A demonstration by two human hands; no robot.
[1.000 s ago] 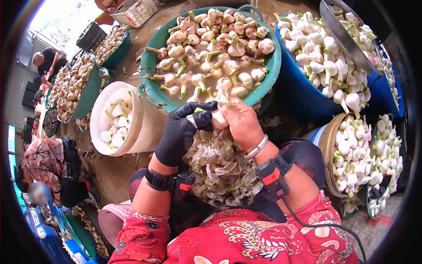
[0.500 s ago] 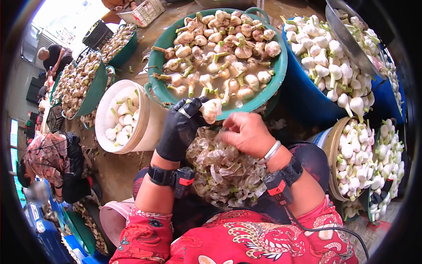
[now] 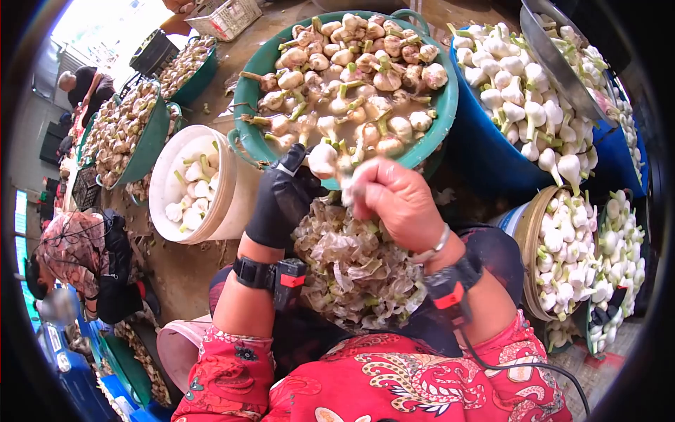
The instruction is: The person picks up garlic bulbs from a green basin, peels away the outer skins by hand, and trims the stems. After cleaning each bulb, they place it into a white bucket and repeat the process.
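My left hand (image 3: 280,200), in a black glove, is closed on a garlic bulb (image 3: 323,161) held above the near rim of the green basin (image 3: 242,116). The bulb's exposed side looks white and smooth. Just right of it, my bare right hand (image 3: 397,204) is pinched shut on a pale strip of garlic skin (image 3: 349,191), partly blurred. Below both hands lies a heap of loose peeled garlic skins (image 3: 351,271) in my lap. Unpeeled bulbs with stems (image 3: 387,77) sit in the basin's murky water.
To the left stands a white bucket (image 3: 163,204) of white bulbs. At right are a blue tub (image 3: 485,151) and another bucket (image 3: 531,246), both full of white garlic. Tubs of unpeeled garlic (image 3: 126,130) and two people (image 3: 74,246) are farther left.
My right hand has moved up and left toward the bulb and now pinches skin beside it. The bulb has shifted slightly up and left and looks whiter.
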